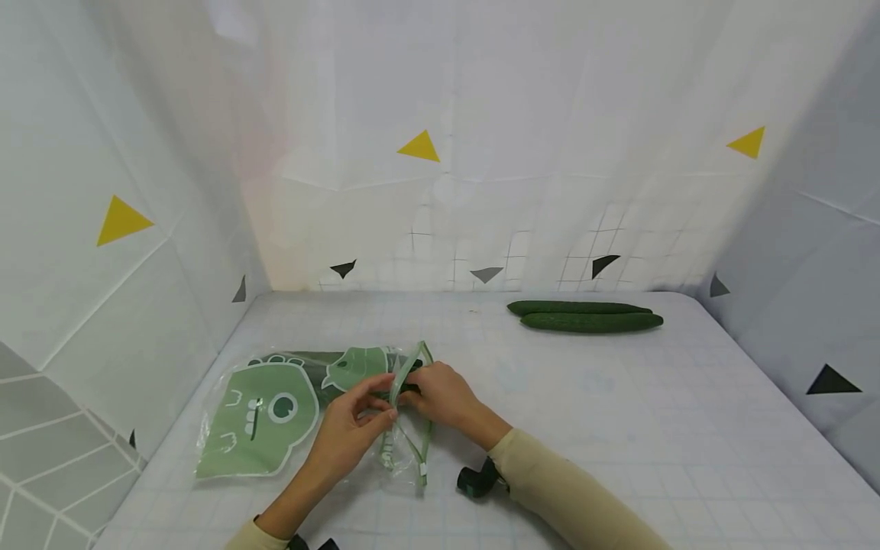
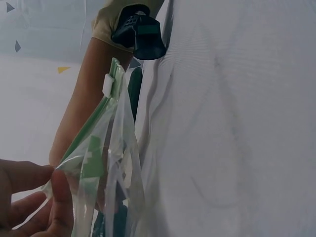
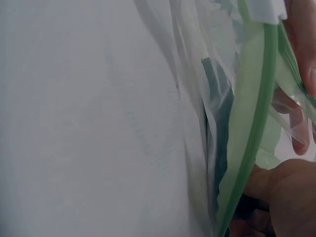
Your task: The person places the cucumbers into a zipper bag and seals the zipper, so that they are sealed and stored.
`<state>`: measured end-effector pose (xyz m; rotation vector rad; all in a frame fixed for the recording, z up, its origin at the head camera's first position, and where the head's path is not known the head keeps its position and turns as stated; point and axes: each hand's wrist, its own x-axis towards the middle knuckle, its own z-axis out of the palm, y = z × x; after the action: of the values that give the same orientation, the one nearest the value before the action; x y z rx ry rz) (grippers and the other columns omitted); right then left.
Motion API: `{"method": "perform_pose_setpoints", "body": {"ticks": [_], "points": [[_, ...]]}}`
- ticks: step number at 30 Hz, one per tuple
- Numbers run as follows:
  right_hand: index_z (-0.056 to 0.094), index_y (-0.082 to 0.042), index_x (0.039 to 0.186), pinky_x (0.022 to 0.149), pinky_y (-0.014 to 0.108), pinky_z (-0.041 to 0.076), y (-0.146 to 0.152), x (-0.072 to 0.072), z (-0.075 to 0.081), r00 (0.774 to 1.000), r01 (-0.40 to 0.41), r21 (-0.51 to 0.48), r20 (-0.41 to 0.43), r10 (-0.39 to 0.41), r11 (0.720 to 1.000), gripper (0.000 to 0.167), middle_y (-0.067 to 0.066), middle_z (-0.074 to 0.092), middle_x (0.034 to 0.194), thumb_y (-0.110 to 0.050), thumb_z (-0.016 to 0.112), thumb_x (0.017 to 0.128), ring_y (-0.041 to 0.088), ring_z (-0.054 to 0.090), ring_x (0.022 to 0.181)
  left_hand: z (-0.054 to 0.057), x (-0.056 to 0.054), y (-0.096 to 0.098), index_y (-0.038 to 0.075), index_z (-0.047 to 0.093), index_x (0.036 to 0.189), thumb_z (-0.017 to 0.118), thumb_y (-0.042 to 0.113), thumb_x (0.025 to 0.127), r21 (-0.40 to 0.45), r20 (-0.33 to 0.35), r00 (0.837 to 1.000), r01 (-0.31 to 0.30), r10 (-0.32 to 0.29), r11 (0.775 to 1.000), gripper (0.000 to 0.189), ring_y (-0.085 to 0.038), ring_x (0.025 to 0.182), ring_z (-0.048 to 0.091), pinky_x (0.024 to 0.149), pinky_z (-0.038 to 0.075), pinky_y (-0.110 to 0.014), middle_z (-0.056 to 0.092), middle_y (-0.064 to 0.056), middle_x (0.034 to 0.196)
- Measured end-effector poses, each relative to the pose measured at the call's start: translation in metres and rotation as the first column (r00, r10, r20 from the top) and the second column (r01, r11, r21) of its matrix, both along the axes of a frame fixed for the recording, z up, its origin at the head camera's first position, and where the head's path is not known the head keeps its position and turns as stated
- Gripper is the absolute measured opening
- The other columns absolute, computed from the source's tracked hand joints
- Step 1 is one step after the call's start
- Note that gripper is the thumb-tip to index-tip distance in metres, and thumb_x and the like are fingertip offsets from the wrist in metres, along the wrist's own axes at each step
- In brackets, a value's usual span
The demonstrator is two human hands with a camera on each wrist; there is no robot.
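Note:
A clear slider zip bag (image 1: 257, 428) with a green cartoon dinosaur print lies on its side on the left half of the table, its mouth parted toward the right. My left hand (image 1: 349, 431) pinches the bag's edge at the mouth between thumb and fingers. At the opening, my right hand (image 1: 443, 393) reaches in with curled fingers round the end of a dark green cucumber (image 1: 314, 370), which lies inside the bag, partly hidden by the print. A white slider (image 2: 107, 85) sits at one end of the green zip strip (image 3: 259, 123). The right fingertips are mostly hidden.
Two more cucumbers (image 1: 591, 322) lie side by side at the back right of the table. White sheets marked with yellow and dark triangles stand around the table (image 1: 584, 412). A black wrist device (image 1: 477, 480) hangs under the right sleeve (image 1: 571, 489).

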<state>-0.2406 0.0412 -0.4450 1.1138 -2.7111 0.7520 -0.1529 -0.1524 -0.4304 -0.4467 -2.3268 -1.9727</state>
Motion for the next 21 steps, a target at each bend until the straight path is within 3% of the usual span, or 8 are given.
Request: {"method": "perform_pose_setpoints", "body": {"ticks": [6, 10, 16, 21], "points": [[0.08, -0.013, 0.114, 0.075, 0.026, 0.054, 0.003, -0.004, -0.002, 0.994, -0.005, -0.03, 0.11, 0.009, 1.0, 0.023, -0.003, 0.076, 0.101, -0.022, 0.082, 0.093, 0.007, 0.067, 0.086, 0.0, 0.0, -0.001, 0.005, 0.06, 0.144, 0.075, 0.001, 0.095, -0.006, -0.004, 1.0, 0.005, -0.005, 1.0, 0.051, -0.028, 0.103, 0.067, 0.082, 0.059, -0.032, 0.061, -0.012, 0.141], [0.078, -0.012, 0.117, 0.074, 0.027, 0.053, 0.009, -0.005, 0.0, 0.988, -0.014, -0.019, 0.154, 0.016, 1.0, 0.025, -0.004, 0.074, 0.102, -0.014, 0.082, 0.092, 0.007, 0.064, 0.086, 0.0, -0.001, -0.001, 0.006, 0.061, 0.143, 0.075, 0.0, 0.095, -0.007, -0.008, 1.0, 0.0, 0.0, 1.0, 0.051, -0.028, 0.103, 0.067, 0.081, 0.059, -0.031, 0.061, -0.012, 0.14], [0.076, -0.009, 0.113, 0.069, 0.029, 0.053, 0.029, 0.003, 0.005, 0.993, 0.0, 0.004, 0.121, -0.001, 1.0, 0.019, -0.004, 0.069, 0.093, -0.015, 0.079, 0.095, 0.008, 0.061, 0.08, -0.001, -0.001, 0.0, 0.005, 0.061, 0.143, 0.075, -0.004, 0.093, -0.003, 0.001, 1.0, -0.012, 0.012, 1.0, 0.052, -0.028, 0.102, 0.067, 0.081, 0.059, -0.03, 0.062, -0.012, 0.139], [0.076, -0.007, 0.102, 0.068, 0.033, 0.051, 0.058, 0.004, 0.01, 0.997, 0.005, -0.064, 0.079, 0.0, 0.998, 0.013, -0.004, 0.066, 0.084, -0.015, 0.066, 0.104, 0.01, 0.057, 0.074, 0.001, -0.001, 0.001, 0.004, 0.062, 0.142, 0.075, -0.005, 0.093, -0.003, -0.008, 1.0, -0.018, 0.018, 1.0, 0.052, -0.028, 0.103, 0.067, 0.081, 0.059, -0.031, 0.062, -0.012, 0.139]]}}
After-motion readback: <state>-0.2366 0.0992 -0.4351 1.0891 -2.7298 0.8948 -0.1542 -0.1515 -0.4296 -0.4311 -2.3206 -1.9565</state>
